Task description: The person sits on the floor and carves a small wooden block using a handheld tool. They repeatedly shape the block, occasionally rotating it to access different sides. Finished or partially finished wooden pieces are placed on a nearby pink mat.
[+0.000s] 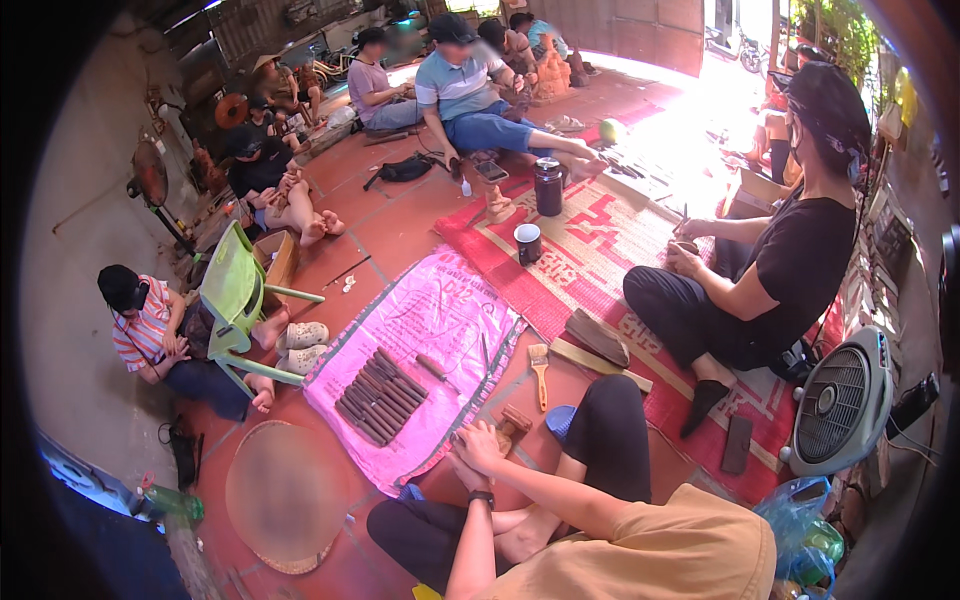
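My two hands are close together over the near edge of a pink printed sack (455, 300). My right hand (482, 446) lies across the left, its fingers curled in; what they hold, if anything, is hidden. My left hand (466, 474), with a dark band at the wrist, is mostly covered, its fingers unseen. Just beyond them lies a short brown wooden piece (514, 420). On the sack, several dark brown rods (382, 398) lie side by side in rows. A thin dark-handled tool (436, 370) rests apart from them. To the right is a paintbrush (540, 376) with a yellow handle.
A wooden plank (592, 366) and a dark wood block (598, 338) lie right of the brush. A round woven tray (234, 478) sits left, a grey fan (838, 402) right. A thermos (548, 186) and mug (528, 243) stand on the red mat. Several people sit around.
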The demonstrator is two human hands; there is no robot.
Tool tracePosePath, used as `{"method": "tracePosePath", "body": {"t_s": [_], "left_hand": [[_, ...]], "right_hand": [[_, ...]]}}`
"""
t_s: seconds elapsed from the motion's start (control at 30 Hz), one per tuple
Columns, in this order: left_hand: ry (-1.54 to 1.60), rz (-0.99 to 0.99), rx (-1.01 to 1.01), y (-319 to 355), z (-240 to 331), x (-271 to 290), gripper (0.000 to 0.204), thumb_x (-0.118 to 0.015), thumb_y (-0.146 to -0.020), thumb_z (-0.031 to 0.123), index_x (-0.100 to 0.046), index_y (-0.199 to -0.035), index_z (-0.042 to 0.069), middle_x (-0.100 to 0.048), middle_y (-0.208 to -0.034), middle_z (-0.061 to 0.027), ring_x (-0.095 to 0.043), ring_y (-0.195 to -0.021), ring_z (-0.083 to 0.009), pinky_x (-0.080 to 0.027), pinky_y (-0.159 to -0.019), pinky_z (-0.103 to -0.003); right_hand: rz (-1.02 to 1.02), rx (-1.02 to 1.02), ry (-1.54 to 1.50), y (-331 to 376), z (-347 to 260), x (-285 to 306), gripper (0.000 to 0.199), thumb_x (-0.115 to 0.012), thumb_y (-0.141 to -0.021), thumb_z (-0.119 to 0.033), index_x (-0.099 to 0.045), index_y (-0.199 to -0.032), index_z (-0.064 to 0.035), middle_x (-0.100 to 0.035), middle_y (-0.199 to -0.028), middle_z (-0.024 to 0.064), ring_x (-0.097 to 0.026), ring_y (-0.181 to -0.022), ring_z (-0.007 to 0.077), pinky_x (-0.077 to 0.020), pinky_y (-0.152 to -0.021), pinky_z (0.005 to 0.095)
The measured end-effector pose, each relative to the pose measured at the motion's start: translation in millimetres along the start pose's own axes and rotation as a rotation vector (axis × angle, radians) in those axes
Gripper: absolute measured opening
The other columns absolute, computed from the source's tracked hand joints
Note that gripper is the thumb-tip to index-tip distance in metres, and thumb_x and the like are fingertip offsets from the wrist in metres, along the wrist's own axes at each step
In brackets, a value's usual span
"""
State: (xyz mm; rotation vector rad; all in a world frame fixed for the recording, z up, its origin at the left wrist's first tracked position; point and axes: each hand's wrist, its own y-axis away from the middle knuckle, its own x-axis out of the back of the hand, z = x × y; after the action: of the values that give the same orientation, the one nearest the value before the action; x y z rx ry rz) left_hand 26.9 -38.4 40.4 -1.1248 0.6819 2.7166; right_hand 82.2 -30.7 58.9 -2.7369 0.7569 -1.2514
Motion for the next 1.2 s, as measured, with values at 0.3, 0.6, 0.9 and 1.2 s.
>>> {"method": "tracePosePath", "body": {"t_s": [0.3, 0.6, 0.9, 1.2], "left_hand": [[-0.322, 0.051, -0.033, -11.4, 0.4, 55.2, 0.061, -0.027, -0.097, 0.057, -0.056, -0.111, 0.005, -0.057, -0.11, -0.0121, -0.058, -0.098, -0.0231, -0.046, -0.089, -0.038], [-0.206, 0.14, -0.069, 11.2, 13.0, -8.5, 0.065, -0.028, -0.095, 0.061, -0.057, -0.108, 0.005, -0.058, -0.108, -0.0127, -0.06, -0.097, -0.0241, -0.048, -0.087, -0.038], [-0.224, 0.074, -0.02, -10.4, -1.6, 35.0, 0.057, -0.029, -0.096, 0.055, -0.056, -0.102, 0.005, -0.059, -0.101, -0.011, -0.061, -0.092, -0.0227, -0.05, -0.083, -0.036], [-0.408, 0.184, -0.203, -2.2, 7.8, 32.2, 0.047, -0.031, -0.098, 0.05, -0.051, -0.087, 0.008, -0.053, -0.086, -0.0032, -0.054, -0.077, -0.0148, -0.046, -0.068, -0.034]], "right_hand": [[-0.065, -0.01, -0.036, 31.8, -19.0, 18.1, 0.018, -0.059, -0.08, -0.027, -0.066, -0.085, -0.0107, -0.06, -0.085, 0.0073, -0.05, -0.092, 0.0271, -0.0353, -0.079, 0.0422], [0.022, -0.01, 0.025, 4.8, -3.5, 1.1, 0.02, -0.059, -0.082, -0.029, -0.066, -0.088, -0.0113, -0.06, -0.085, 0.0065, -0.05, -0.09, 0.0269, -0.035, -0.078, 0.0424], [-0.085, 0.057, 0.015, 21.1, -11.7, 34.8, 0.021, -0.057, -0.083, -0.028, -0.066, -0.092, -0.0105, -0.06, -0.091, 0.0065, -0.053, -0.093, 0.0265, -0.0395, -0.08, 0.0411], [-0.116, 0.165, -0.076, 35.9, -13.0, 24.2, 0.018, -0.055, -0.085, -0.021, -0.066, -0.094, -0.0104, -0.058, -0.09, 0.0079, -0.059, -0.092, 0.0278, -0.0507, -0.072, 0.0387]]}}
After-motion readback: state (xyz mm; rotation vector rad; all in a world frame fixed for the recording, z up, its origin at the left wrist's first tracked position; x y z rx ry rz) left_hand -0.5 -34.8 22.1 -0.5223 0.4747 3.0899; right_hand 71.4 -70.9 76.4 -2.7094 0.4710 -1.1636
